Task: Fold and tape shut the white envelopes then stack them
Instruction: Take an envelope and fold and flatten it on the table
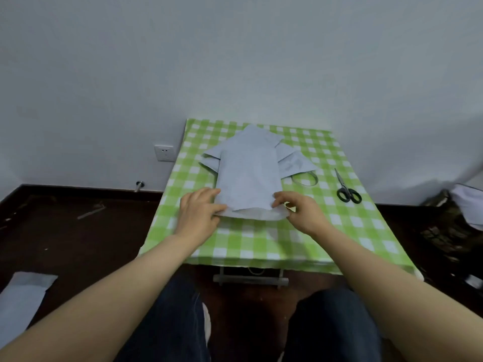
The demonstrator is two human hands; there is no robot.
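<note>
A white envelope (247, 176) lies lengthwise on top of a loose pile of other white envelopes (294, 159) on the green checked table (261, 244). Its near flap (252, 215) sticks out toward me. My left hand (200, 214) pinches the flap's left corner. My right hand (298, 211) pinches its right corner. A roll of clear tape (304, 178) lies just right of the pile, partly under it. Black-handled scissors (346, 189) lie further right.
A white wall stands right behind the table. Dark floor surrounds it, with a white envelope (22, 296) on the floor at the lower left. A wall socket (164, 152) is at the left. A dark cluttered heap (452, 223) sits at the right. My knees are under the near table edge.
</note>
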